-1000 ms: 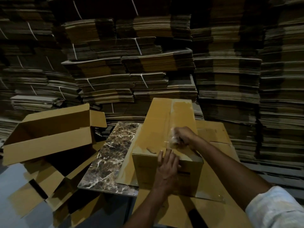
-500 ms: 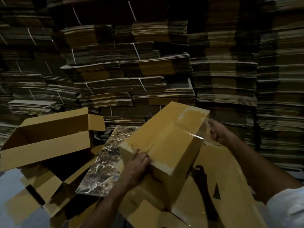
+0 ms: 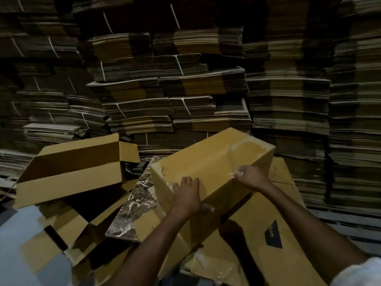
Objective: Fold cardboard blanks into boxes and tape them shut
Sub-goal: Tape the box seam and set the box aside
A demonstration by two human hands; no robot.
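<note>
A long, closed cardboard box [image 3: 206, 162] lies tilted in front of me, its far end raised. Clear tape [image 3: 248, 146] shines across its far right part. My left hand [image 3: 187, 195] holds the near end, fingers spread on the top face and the thumb round the edge onto the side. At the box's right edge my right hand [image 3: 252, 177] pinches a crumpled bit of clear tape [image 3: 237, 173]. The box's underside is hidden.
A marble slab [image 3: 132, 213] lies under the box's left side. Flat cardboard blanks [image 3: 257, 234] are spread below and to the right. An open box [image 3: 68, 178] lies on its side at left. Tall strapped stacks of blanks [image 3: 185, 89] wall off the back.
The box was lifted off the slab and turned. My left hand slid to its near end. My right hand went out to the far right corner, then came back to the right edge with tape.
</note>
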